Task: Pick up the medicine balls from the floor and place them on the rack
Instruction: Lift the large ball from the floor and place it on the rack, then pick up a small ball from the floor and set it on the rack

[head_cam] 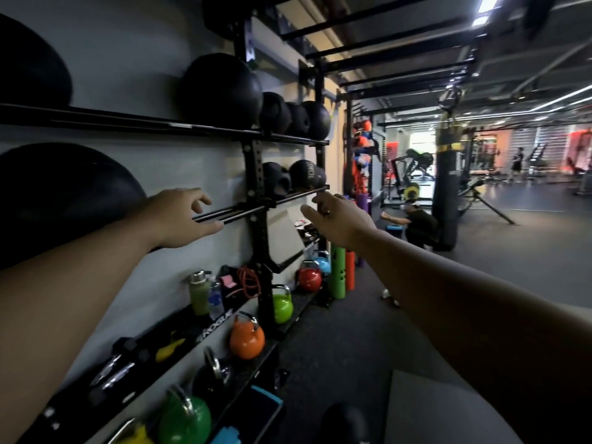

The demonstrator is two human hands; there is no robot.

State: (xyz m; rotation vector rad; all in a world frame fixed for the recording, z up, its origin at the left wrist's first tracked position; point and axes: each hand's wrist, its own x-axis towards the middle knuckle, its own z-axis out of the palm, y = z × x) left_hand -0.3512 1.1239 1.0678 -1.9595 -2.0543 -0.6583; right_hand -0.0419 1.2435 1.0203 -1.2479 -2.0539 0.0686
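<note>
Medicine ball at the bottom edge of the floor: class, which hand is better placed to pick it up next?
Probably the right hand. The medicine ball lies low, under the right forearm, on the open-floor side. The left hand reaches across to the rack rail. Both hands are open and empty.

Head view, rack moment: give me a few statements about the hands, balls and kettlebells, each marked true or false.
1. Both hands are empty. True: the left hand and right hand are open, with no ball in either grip.
2. The left hand reaches toward the middle rail of the rack. True: its fingers are at the rail's bars.
3. The top shelf holds no balls. False: several black medicine balls sit in a row there.
4. The orange kettlebell hangs on the top shelf. False: it sits low, on the bottom tray by the floor.
5. The right hand holds the green kettlebell. False: that kettlebell rests on the bottom tray, well below the hand.
</note>
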